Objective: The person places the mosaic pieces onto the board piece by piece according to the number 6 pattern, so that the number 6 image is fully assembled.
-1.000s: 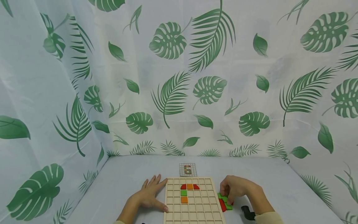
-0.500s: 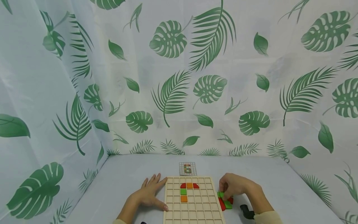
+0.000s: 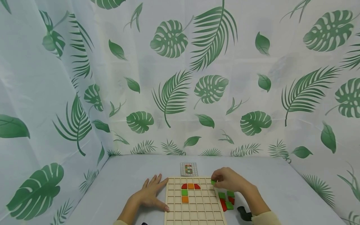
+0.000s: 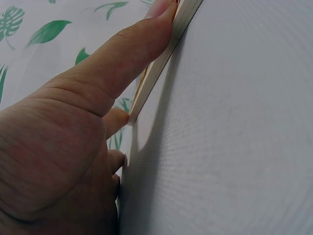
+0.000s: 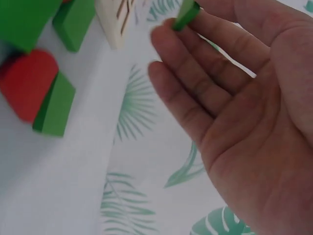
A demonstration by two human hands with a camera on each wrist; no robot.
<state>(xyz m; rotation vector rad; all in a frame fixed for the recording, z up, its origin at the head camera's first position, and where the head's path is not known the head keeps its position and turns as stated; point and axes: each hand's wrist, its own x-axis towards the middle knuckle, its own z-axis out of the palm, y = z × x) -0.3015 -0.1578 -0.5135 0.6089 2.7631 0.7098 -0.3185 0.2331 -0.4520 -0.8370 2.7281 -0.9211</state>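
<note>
A wooden grid board (image 3: pixel 201 207) lies on the table; set in its cells are red rounded pieces, orange squares and a green square (image 3: pixel 184 192). My left hand (image 3: pixel 149 196) rests at the board's left edge, fingers spread, with thumb and forefinger touching the rim. Over the board's upper right corner, my right hand (image 3: pixel 229 179) pinches a green square tile (image 3: pixel 213 182) between thumb and fingers. That same green tile (image 5: pixel 187 13) shows at the fingertips in the right wrist view. Several loose green and red pieces (image 3: pixel 229 205) lie beside the board's right edge.
Behind the board lies a small gridded card (image 3: pixel 189 169) with a coloured figure on it. A black object (image 3: pixel 244 213) is near my right wrist. A white leaf-patterned curtain (image 3: pixel 180 93) stands behind and to the left of the table.
My right hand has lifted a green tile from the loose pieces and moved it up and left to the board's corner. The left hand has stayed in place.
</note>
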